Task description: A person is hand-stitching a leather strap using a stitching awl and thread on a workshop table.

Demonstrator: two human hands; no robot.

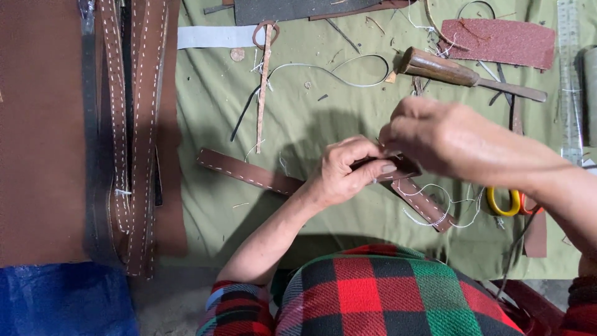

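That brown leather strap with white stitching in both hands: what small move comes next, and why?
Probably drawing the loose white thread taut. The left hand pinches the brown stitched leather strap at its fold, the right hand works at the same spot, and slack thread lies curled beside it.

The right hand hides where the stitched brown strap is gripped, the scissors lie half covered, and the ruler runs off the top.
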